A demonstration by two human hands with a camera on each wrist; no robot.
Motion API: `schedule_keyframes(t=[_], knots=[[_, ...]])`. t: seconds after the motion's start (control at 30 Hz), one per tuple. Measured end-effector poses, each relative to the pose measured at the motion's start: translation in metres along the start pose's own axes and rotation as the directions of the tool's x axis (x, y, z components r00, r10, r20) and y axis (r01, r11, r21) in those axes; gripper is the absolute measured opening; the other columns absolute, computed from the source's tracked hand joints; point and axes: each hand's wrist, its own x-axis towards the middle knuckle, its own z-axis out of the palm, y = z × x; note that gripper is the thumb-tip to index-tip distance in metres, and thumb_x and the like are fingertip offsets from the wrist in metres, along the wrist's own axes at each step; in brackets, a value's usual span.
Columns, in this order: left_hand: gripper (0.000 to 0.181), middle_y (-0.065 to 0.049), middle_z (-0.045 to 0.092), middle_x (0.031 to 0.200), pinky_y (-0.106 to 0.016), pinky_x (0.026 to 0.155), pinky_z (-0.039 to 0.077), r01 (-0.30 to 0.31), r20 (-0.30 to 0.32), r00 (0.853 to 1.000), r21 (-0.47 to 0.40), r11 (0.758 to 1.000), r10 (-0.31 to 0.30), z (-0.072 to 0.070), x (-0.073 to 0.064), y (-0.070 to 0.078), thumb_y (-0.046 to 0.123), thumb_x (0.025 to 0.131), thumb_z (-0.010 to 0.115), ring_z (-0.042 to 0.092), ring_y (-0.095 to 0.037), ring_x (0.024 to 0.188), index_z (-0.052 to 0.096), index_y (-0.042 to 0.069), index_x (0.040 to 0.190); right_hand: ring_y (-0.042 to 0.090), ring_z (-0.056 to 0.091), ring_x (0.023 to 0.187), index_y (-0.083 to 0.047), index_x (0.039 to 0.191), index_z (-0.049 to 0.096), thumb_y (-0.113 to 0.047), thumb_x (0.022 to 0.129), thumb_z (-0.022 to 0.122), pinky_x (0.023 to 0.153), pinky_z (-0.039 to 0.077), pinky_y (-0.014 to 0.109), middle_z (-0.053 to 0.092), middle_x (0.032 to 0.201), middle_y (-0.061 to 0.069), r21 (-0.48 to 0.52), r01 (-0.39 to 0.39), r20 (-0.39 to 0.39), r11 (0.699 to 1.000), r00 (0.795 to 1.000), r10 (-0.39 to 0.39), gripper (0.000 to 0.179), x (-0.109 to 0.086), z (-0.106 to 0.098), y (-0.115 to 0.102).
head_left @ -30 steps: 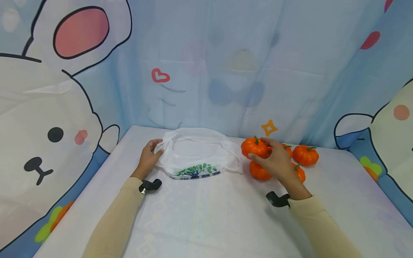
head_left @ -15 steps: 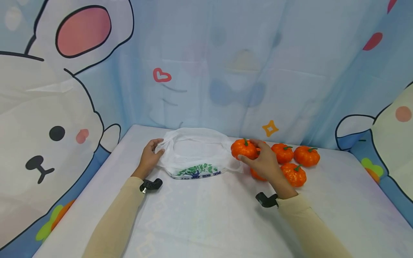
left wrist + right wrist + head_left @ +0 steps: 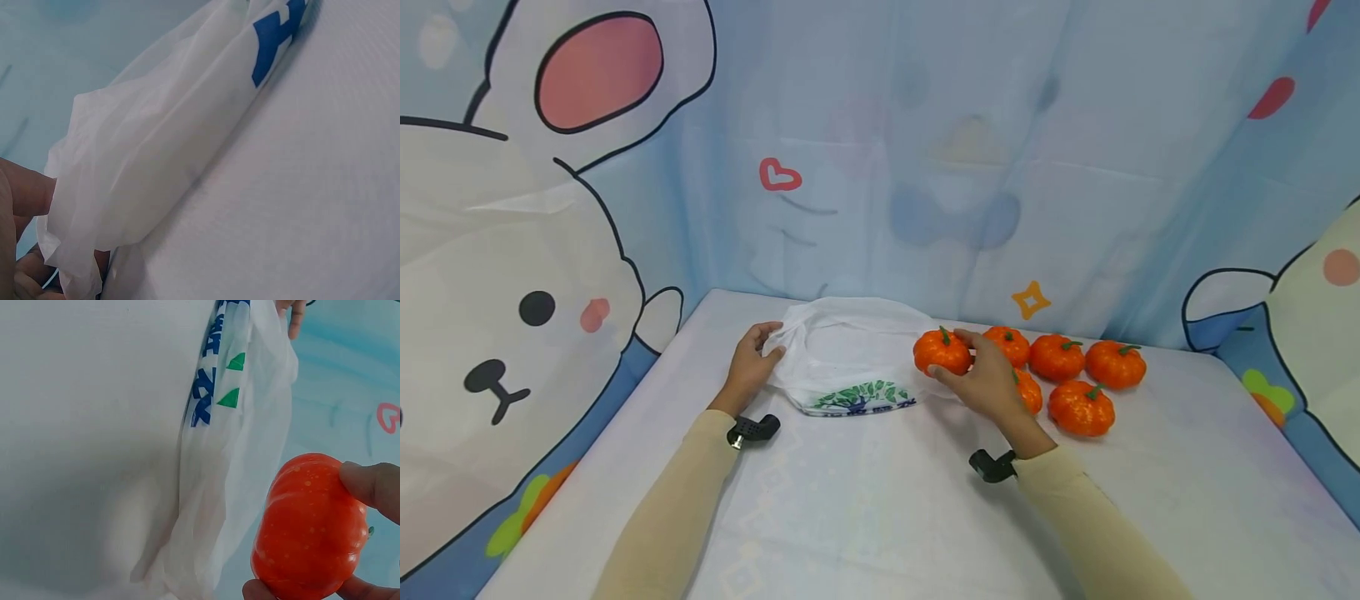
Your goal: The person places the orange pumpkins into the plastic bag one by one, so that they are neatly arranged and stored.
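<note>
Pinching the white bag [image 3: 850, 354] with the left hand [image 3: 748, 367], gripping a pumpkin [image 3: 940, 352] with the right hand [image 3: 987, 382], apparently mid-bagging, and next needing to guide it inside.

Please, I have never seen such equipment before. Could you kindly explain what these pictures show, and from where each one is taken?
There is no machine working here: a person uses two bare hands, with cream-coloured sleeves. The wide view comes from a camera on the head, looking forward and down. The two close views come from black wrist cameras, one for each hand.

On the white cloth-covered table lies a thin white plastic bag with a green tree print. The left hand holds the bag's edge between thumb and fingers. The right hand holds a round, glossy orange pumpkin with a green stem near the bag's right end. Five more orange pumpkins lie to the right, one partly hidden by the right hand.
</note>
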Motion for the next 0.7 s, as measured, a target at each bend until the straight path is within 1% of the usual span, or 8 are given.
schedule_keyframes(t=[0.13,0.37,0.53,0.7], knots=[[0.044,-0.012,0.047,0.148,-0.049,0.114,0.036,-0.006,-0.007,1.000,0.009,1.000,0.006,0.001,0.000,0.000,0.009,0.097,0.059,0.043,-0.030,0.138,0.049,0.012,0.140,0.038,0.048,0.130,-0.005,0.148,0.039,-0.032,0.085,0.076,0.107,0.045,0.055,0.045,0.147,0.020,0.007,-0.005,0.006,1.000,1.000,0.005,0.078,0.002,0.007,-0.003],[0.044,-0.012,0.047,0.148,-0.049,0.115,0.036,0.008,-0.008,1.000,0.004,1.000,-0.007,0.000,0.000,0.001,0.009,0.097,0.059,0.042,-0.030,0.138,0.050,0.012,0.139,0.038,0.048,0.129,-0.004,0.148,0.040,-0.032,0.084,0.077,0.107,0.045,0.054,0.046,0.146,0.021,0.006,0.030,0.004,1.000,1.000,-0.030,0.078,0.005,0.016,-0.011],[0.044,-0.012,0.047,0.148,-0.049,0.115,0.035,0.005,-0.008,1.000,0.010,1.000,-0.005,0.000,0.000,0.000,0.009,0.097,0.059,0.042,-0.030,0.139,0.050,0.012,0.139,0.038,0.049,0.129,-0.005,0.147,0.041,-0.034,0.084,0.077,0.107,0.045,0.054,0.048,0.144,0.021,0.004,0.050,0.007,0.999,0.999,-0.050,0.078,0.011,0.022,-0.020],[0.043,-0.012,0.047,0.148,-0.049,0.115,0.035,0.000,-0.010,1.000,0.014,1.000,0.000,0.000,-0.001,0.001,0.009,0.097,0.059,0.042,-0.030,0.138,0.050,0.013,0.139,0.036,0.048,0.131,-0.005,0.147,0.040,-0.032,0.085,0.076,0.109,0.044,0.052,0.047,0.146,0.019,0.019,0.060,0.024,0.998,0.998,-0.061,0.077,0.017,0.031,-0.030]])
